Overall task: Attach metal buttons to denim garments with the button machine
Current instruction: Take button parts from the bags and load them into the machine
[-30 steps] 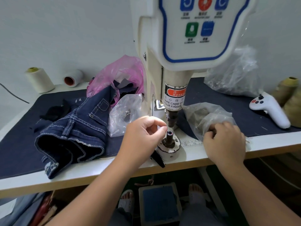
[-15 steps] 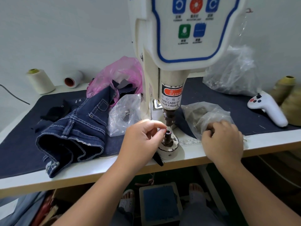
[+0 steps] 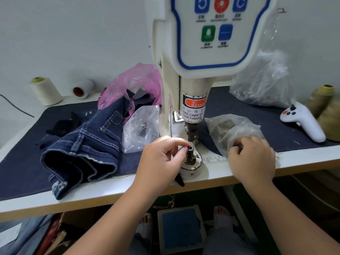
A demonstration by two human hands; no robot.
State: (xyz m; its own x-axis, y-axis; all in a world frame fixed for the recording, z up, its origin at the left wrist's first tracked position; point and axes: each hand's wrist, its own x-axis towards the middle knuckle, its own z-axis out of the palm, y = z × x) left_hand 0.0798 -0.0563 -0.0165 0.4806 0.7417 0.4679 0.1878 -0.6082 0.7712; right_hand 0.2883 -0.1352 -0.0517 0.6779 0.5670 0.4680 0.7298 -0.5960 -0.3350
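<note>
Both of my hands work at the button machine (image 3: pixel 211 52): my left hand (image 3: pixel 160 159), fingers curled, pinches a small dark part at the top of the lower die post (image 3: pixel 190 153). My right hand (image 3: pixel 252 159) grips a clear plastic bag (image 3: pixel 230 129) just right of the post, while the denim garment (image 3: pixel 82 144) lies bunched on the table (image 3: pixel 110 192), left of the machine.

We are reaching both bare forearms forward from the bottom of the view, the left one angling in toward the middle. Our left hand (image 3: pixel 158 161) is curling its fingers, thumb and forefinger pinched together at their tips. Our right hand (image 3: pixel 252 159) is lying knuckles-up, its fingers bunched in a loose grip.
</note>
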